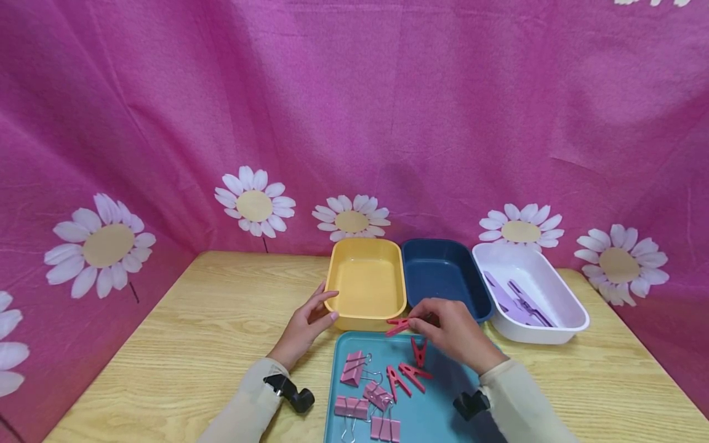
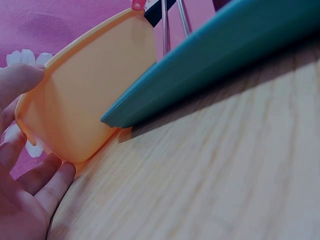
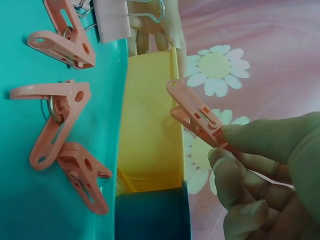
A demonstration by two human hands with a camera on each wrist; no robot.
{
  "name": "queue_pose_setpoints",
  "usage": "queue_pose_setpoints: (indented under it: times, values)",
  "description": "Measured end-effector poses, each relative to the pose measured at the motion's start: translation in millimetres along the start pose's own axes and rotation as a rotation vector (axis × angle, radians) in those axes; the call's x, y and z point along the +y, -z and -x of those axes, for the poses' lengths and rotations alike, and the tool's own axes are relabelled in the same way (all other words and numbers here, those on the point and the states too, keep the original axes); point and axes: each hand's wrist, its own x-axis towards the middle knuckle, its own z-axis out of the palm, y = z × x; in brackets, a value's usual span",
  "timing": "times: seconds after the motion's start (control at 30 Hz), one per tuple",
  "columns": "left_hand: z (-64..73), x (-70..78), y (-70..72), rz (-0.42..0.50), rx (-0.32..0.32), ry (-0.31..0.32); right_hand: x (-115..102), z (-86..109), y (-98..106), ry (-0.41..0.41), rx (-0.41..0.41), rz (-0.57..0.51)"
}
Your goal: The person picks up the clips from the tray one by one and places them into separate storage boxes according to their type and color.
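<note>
My right hand (image 1: 456, 329) pinches a red plastic clothespin (image 3: 195, 112) between thumb and fingertips, just in front of the yellow bin (image 1: 368, 322). In the right wrist view its free end points away from the fingers. My left hand (image 1: 303, 326) holds the near left corner of that bin, one finger over the rim and others against the outer wall. Below both hands lies a teal tray (image 1: 344, 342). Three more red clothespins, one of them nearest the right hand (image 1: 419, 352), rest on it. Several pink binder clips (image 1: 351, 407) are to their left, wire handles up or splayed.
A dark blue bin (image 1: 443, 271) stands right of the yellow one. Beyond it, a white bin (image 1: 559, 332) holds flat purple pieces (image 1: 512, 301). The wooden table (image 1: 244, 307) meets a pink daisy-print cloth (image 1: 354, 123) behind the bins.
</note>
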Motion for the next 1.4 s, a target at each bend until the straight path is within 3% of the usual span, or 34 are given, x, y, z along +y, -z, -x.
queue_pose_setpoints:
  times: [0.37,1.07,1.4]
  values:
    - [2.5,2.6,0.0,-0.024,0.009,0.002,2,1.1,11,-0.01,0.066,0.04]
    - [3.0,2.5,0.1,-0.03,0.001,0.003,24,0.3,35,-0.198,0.083,-0.015]
    - [3.4,6.0,-1.1,-0.036,0.007,0.019,44,-2.0,36,-0.226,0.096,-0.002]
